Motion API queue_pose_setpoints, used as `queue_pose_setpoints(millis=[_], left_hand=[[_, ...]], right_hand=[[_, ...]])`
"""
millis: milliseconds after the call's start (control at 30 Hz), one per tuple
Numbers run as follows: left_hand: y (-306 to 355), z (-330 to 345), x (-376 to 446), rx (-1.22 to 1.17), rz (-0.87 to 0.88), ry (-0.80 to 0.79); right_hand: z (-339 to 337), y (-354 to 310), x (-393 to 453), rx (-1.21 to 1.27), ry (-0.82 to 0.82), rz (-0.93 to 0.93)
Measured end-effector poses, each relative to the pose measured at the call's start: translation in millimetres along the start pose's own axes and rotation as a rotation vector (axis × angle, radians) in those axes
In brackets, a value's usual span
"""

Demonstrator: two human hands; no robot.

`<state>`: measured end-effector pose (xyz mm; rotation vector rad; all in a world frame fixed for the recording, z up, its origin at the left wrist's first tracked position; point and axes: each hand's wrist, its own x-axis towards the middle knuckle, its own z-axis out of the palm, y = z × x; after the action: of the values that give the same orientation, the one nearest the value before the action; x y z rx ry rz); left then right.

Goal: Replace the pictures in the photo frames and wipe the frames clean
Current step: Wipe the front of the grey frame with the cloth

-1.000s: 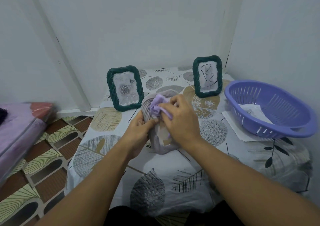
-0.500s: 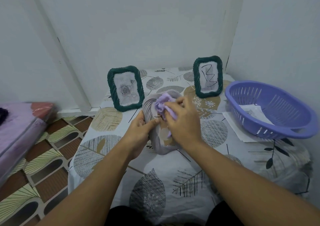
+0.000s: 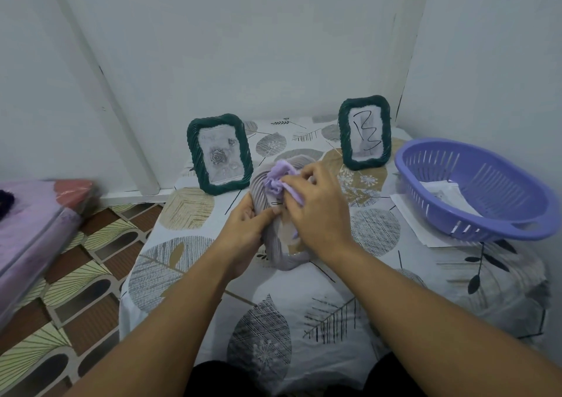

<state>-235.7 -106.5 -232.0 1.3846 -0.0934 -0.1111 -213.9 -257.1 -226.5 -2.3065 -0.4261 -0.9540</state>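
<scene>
A pale lilac-grey ribbed photo frame (image 3: 275, 246) lies at the middle of the table. My left hand (image 3: 246, 229) grips its left edge, thumb on top. Over the frame's upper part, my right hand (image 3: 316, 211) holds a crumpled purple cloth (image 3: 278, 177) and presses it against the frame. Two dark green frames stand upright behind: one with a rose picture (image 3: 219, 154) at the left, one with a scribbled drawing (image 3: 365, 132) at the right.
A purple plastic basket (image 3: 474, 189) with papers inside sits at the table's right, on a white sheet (image 3: 407, 214). A leaf-patterned tablecloth (image 3: 273, 320) covers the table. White walls close in behind and to the right. A purple mattress (image 3: 33, 214) lies at the left.
My right hand has shifted the cloth slightly up and to the right across the lilac frame. My left hand keeps its hold on the frame's left edge.
</scene>
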Motion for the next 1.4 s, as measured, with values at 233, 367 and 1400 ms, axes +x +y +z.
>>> queue_pose_setpoints(millis=[233,367,1400], left_hand=[[-0.3,-0.4,-0.3,-0.016,0.004,-0.008],[-0.4,0.4,0.6,-0.006,-0.004,0.003],[-1.9,0.6,9.3,-0.122,-0.080,-0.001]], right_hand=[[2.4,-5.3,-5.2,-0.012,-0.064,-0.095],[0.0,5.6,2.7,0.010,0.015,0.035],[-11.4,37.6,-7.4,0.059,-0.001,0.079]])
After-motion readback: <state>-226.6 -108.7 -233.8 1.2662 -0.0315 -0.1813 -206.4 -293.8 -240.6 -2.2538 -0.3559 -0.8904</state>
